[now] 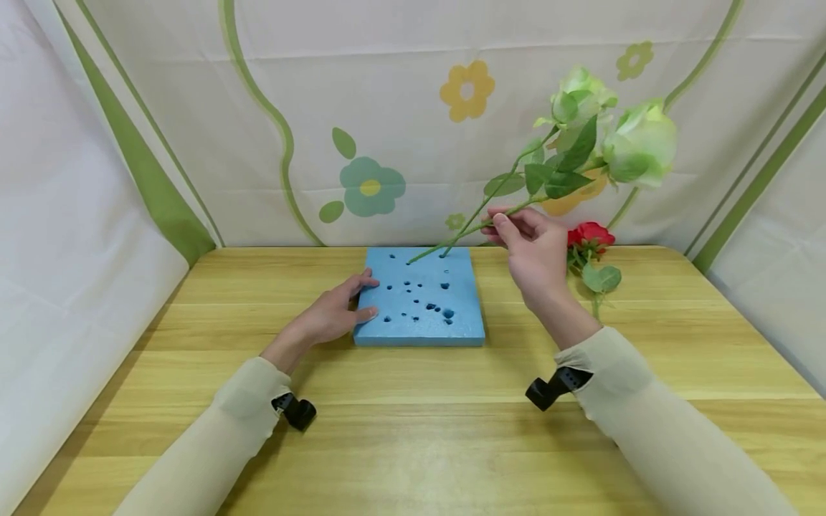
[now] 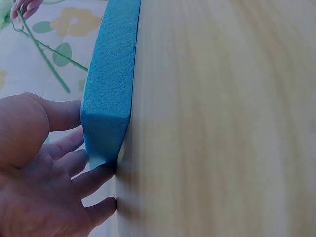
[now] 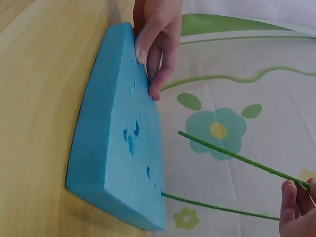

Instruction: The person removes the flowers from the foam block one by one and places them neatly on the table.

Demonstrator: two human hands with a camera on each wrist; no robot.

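Note:
A blue foam block (image 1: pixel 426 315) with several holes in its top lies on the wooden table. My left hand (image 1: pixel 329 312) holds its left edge, thumb on the top face and fingers along the side, as the left wrist view shows. Between thumb and fingers, my right hand (image 1: pixel 532 247) pinches the stem of a pale green artificial rose (image 1: pixel 642 147), tilted with its bloom up to the right. The bare stem end (image 3: pixel 182 133) hangs free over the block in the right wrist view. Another pale green rose (image 1: pixel 581 97) leans right, its stem in a hole near the block's back right corner.
A red rose (image 1: pixel 590 235) with green leaves lies on the table (image 1: pixel 400 430) beyond my right wrist, partly hidden by it. A white curtain (image 1: pixel 400 93) with printed flowers hangs behind the table, and cloth walls flank both sides.

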